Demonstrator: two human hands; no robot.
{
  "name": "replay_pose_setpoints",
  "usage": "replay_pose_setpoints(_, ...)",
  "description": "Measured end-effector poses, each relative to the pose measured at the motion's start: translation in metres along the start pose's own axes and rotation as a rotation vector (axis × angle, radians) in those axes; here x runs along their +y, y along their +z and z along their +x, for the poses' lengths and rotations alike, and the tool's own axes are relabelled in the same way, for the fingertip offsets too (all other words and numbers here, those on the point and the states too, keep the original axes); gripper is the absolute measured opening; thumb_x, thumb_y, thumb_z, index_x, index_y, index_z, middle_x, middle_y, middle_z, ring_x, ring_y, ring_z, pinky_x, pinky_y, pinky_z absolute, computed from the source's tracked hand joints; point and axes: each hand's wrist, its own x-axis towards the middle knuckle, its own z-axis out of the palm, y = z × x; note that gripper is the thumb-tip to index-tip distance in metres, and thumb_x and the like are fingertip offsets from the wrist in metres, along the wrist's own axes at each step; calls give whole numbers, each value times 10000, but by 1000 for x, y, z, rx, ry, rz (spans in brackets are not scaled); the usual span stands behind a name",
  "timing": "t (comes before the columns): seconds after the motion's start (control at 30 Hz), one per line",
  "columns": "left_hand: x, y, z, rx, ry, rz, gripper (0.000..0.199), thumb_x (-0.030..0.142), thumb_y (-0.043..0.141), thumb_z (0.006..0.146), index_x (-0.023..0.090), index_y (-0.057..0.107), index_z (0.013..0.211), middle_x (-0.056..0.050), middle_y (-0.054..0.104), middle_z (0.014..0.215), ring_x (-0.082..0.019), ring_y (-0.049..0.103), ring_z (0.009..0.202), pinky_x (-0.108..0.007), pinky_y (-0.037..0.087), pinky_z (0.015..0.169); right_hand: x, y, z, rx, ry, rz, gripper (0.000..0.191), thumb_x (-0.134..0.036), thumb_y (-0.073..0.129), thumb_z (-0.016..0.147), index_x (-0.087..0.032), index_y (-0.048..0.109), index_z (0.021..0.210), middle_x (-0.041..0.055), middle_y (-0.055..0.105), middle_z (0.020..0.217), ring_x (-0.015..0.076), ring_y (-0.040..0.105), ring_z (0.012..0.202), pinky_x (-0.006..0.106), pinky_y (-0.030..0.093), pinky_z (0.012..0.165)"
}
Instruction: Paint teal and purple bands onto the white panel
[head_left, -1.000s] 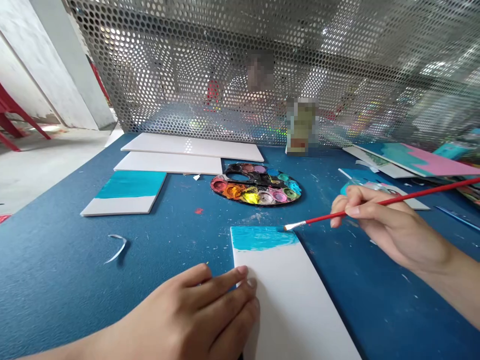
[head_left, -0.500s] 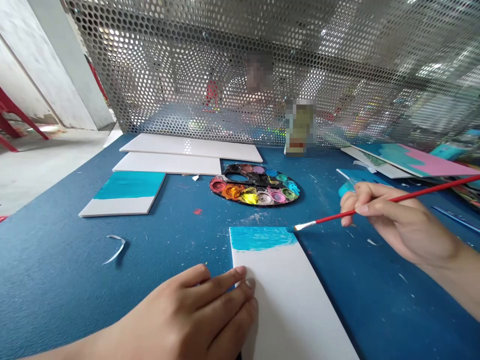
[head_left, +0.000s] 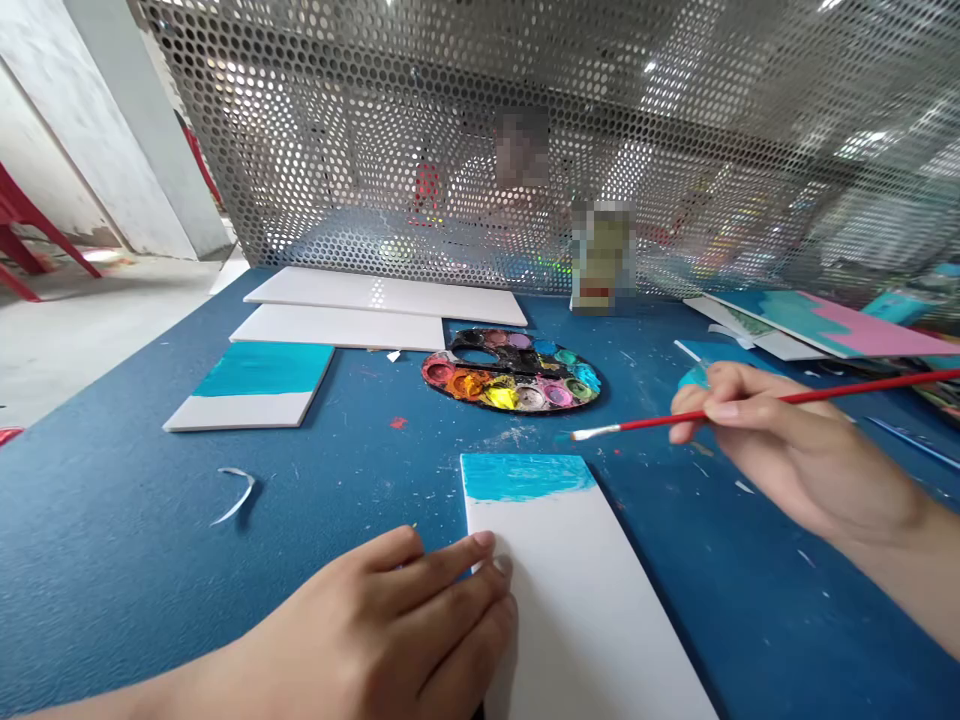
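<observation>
Right fingers (head_left: 721, 412) clamped on brush (head_left: 652, 423) | left fingers (head_left: 484, 543) together, on board (head_left: 577, 610)

Place: a painting workspace, perhaps an art class
Worktop (head_left: 337, 460): blue, paint-specked, with 1 paint palette (head_left: 514, 370)
Screen (head_left: 360, 130): perforated metal
Floor (head_left: 112, 330): pale, with red plastic furniture (head_left: 37, 225)

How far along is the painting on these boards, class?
Looks done: the even teal band on the small white board at left. In hand: the long white rectangular board under the left hand, with the right hand holding the slim red-handled paintbrush near the board's streaky blue end. Probably left: that board's bare white part.
</observation>
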Motion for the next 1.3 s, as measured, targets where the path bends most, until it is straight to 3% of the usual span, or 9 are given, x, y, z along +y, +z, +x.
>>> replay_pose_setpoints(0.17,1,1,-2,-9,5,-31,530,203,223,1180,159,746,1103,-19,786,1213,-166,784,1039,-316,593,737,5,25,-7,-130,32,-10,226,-382,825,748,-271,670,628,-7,677,700,225,647,728,363,455,738)
replay_pose_setpoints(0.3,0,0,-1,-11,11,-17,430,167,340,1150,130,766,1108,-43,791,1204,-182,781,1047,-298,607,749,9,30,-9,-181,39,-25,200,-355,816,766,-272,671,656,-5,688,727,226,652,747,358,458,757)
replay_pose_setpoints(0.4,-1,-1,1,5,26,-15,379,160,391,1129,117,766,1104,-60,792,1204,-185,777,1045,-284,598,738,11,24,-7,-170,52,-34,198,-353,825,749,-269,683,640,1,685,715,230,650,742,359,466,754)
replay_pose_setpoints(0.57,-2,-3,4,2,3,-10,524,133,247,1152,128,767,1087,-47,799,1181,-167,776,1037,-292,574,707,8,2,1,-73,38,-5,190,-286,804,678,-263,665,551,-10,616,626,196,595,632,335,458,653)
replay_pose_setpoints(0.67,-2,-3,4,-23,29,10,520,131,254,1150,126,769,1081,-41,796,1195,-171,775,1054,-289,584,694,4,-5,4,-27,32,37,178,-252,765,651,-269,635,530,-26,569,573,174,560,576,305,423,579)
replay_pose_setpoints(0.83,-4,0,2,-36,46,4,293,170,472,1106,139,762,1128,-34,793,1206,-168,781,1049,-232,619,812,4,19,-5,-77,51,56,170,-308,793,715,-278,676,594,-10,632,671,204,617,679,333,474,688)
replay_pose_setpoints(1.0,-3,2,3,-27,41,22,379,151,393,1124,152,770,1091,-23,801,1172,-161,788,1026,-235,619,764,7,38,-14,-213,72,-29,169,-354,773,789,-280,711,651,11,697,724,242,654,778,376,469,797)
replay_pose_setpoints(1.3,-3,-5,9,-26,50,40,529,136,259,1149,142,781,1061,-27,799,1186,-163,783,1017,-300,585,674,0,-8,0,-10,1,-2,171,-239,725,661,-276,643,516,-13,586,568,179,531,579,324,405,587)
